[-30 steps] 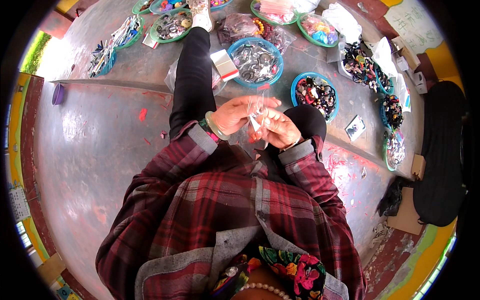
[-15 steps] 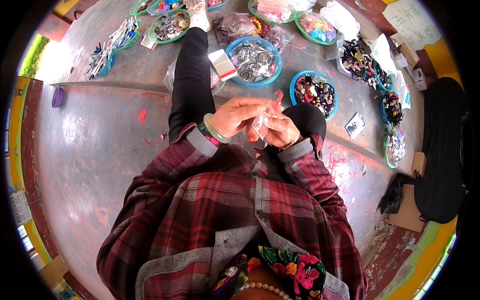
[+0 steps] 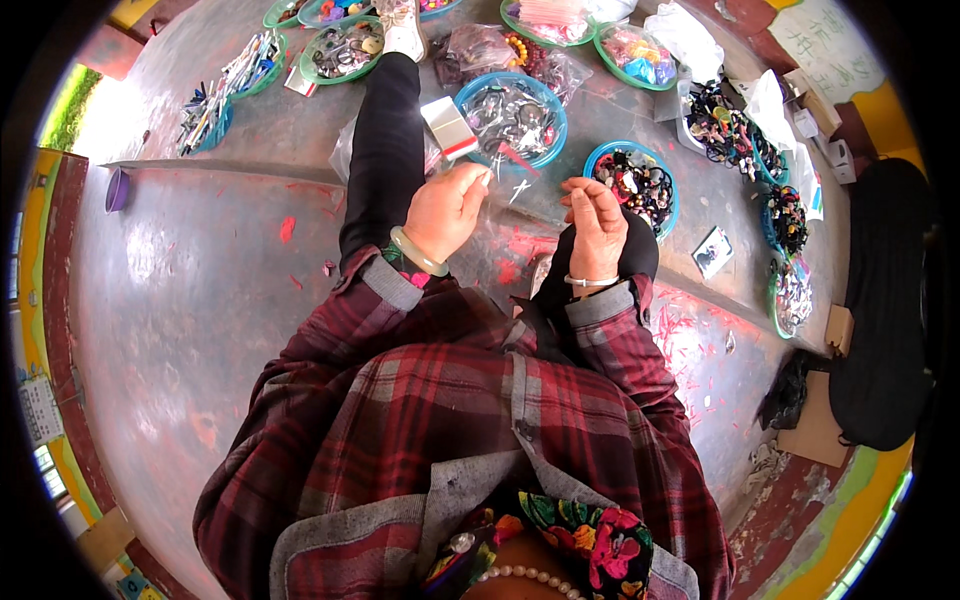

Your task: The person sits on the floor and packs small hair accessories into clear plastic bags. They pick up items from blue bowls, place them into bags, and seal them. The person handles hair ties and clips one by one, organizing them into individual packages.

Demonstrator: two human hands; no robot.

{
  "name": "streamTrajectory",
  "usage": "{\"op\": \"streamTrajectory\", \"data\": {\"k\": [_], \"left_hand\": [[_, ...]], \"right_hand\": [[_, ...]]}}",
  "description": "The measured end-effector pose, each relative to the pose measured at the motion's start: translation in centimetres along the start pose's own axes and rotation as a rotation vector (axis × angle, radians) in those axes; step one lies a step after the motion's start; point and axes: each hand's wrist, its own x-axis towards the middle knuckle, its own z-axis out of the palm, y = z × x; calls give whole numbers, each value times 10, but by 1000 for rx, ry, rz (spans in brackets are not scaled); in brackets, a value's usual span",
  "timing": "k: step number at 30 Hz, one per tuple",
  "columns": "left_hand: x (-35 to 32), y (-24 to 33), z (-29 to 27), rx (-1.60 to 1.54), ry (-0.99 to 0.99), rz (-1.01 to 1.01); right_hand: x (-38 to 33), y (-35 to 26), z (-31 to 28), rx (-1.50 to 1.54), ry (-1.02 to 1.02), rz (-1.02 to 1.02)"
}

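My left hand (image 3: 443, 215), with a pale green bangle at its wrist, is closed in a pinch. At its fingertips is a small clear plastic bag with a red strip (image 3: 516, 160) along its top, and a small white piece (image 3: 520, 190) shows just below the strip. My right hand (image 3: 597, 228) is raised apart from the bag, its fingers loosely bent and holding nothing that I can see. Behind the bag stands a blue basket (image 3: 562, 135) of small clear packets. Another blue basket (image 3: 672, 215), filled with dark and coloured small pieces, is just beyond my right hand.
A white box with a red edge (image 3: 450, 125) lies beside my outstretched left leg (image 3: 385, 150). Several baskets of small goods line the far side. Red scraps (image 3: 287, 229) are scattered over the floor. A small picture card (image 3: 712, 252) and a purple bowl (image 3: 117, 190) lie farther out.
My hands, together at the small bag before, have separated. The left has moved slightly left and still pinches the bag; the right has let go and moved right.
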Motion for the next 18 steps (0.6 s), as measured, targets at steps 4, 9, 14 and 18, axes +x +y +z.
{"op": "streamTrajectory", "data": {"k": [4, 9, 14, 18], "left_hand": [[-2, 6, 0, 200, -4, 150], [-4, 8, 4, 395, -127, 230], [-6, 12, 8, 405, -188, 277], [-5, 16, 7, 395, -202, 302]], "right_hand": [[-5, 8, 1, -126, -131, -146], [-7, 10, 5, -304, -200, -185], [-7, 10, 10, -133, -245, 132], [-4, 10, 7, -86, -261, 274]]}}
